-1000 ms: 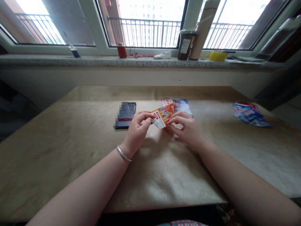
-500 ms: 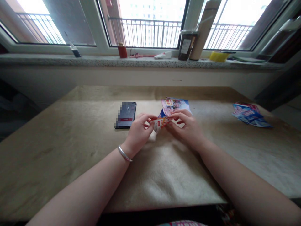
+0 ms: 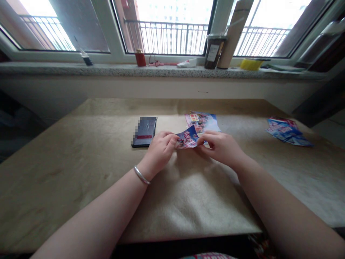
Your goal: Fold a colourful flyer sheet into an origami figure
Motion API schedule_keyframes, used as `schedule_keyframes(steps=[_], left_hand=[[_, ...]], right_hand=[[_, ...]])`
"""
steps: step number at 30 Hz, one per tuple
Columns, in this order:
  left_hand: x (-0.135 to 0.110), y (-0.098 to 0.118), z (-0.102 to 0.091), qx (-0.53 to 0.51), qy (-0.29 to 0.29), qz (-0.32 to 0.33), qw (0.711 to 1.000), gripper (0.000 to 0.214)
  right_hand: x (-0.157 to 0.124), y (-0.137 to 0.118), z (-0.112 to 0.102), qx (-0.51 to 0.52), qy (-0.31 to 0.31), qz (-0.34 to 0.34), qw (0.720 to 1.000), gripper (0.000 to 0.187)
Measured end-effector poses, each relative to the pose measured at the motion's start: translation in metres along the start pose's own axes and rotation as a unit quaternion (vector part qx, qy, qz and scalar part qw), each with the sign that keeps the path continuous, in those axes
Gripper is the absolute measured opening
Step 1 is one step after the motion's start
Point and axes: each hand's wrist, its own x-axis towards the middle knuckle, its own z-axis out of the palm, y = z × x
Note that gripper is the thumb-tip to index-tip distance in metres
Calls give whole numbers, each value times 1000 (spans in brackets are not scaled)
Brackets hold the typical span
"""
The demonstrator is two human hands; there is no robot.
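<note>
Between my two hands is a piece of printed paper (image 3: 188, 137), blue and pink with large lettering on the side facing me. My left hand (image 3: 162, 146) pinches its left edge between thumb and fingers. At the right edge, my right hand (image 3: 219, 145) is closed on it with thumb and forefinger. Just behind the paper, a larger printed sheet (image 3: 206, 121) with a colourful picture lies flat on the table, partly covered by the paper and my right fingers. A silver bangle (image 3: 141, 175) circles my left wrist.
A dark phone (image 3: 146, 131) lies left of my hands on the tan-covered table (image 3: 81, 172). Several blue and red printed papers (image 3: 288, 131) are piled at the right. On the windowsill stand a red jar (image 3: 140, 58), a dark container (image 3: 214, 52) and a yellow object (image 3: 250, 64).
The paper in my hands, earlier folded or tilted with white and orange parts showing, now shows its blue lettered face. My right hand has shifted slightly right and nearer.
</note>
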Motion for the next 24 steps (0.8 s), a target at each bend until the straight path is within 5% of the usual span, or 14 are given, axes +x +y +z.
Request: schedule_keyframes(steps=[8,24], left_hand=[[-4,10,1,135,-59,-41,988,25],[-8,12,3,135,-107,19,985,20]], right_hand=[[0,6,7,52,-146,-66,986,12],[0,8,13,29,-141,-49,988,18]])
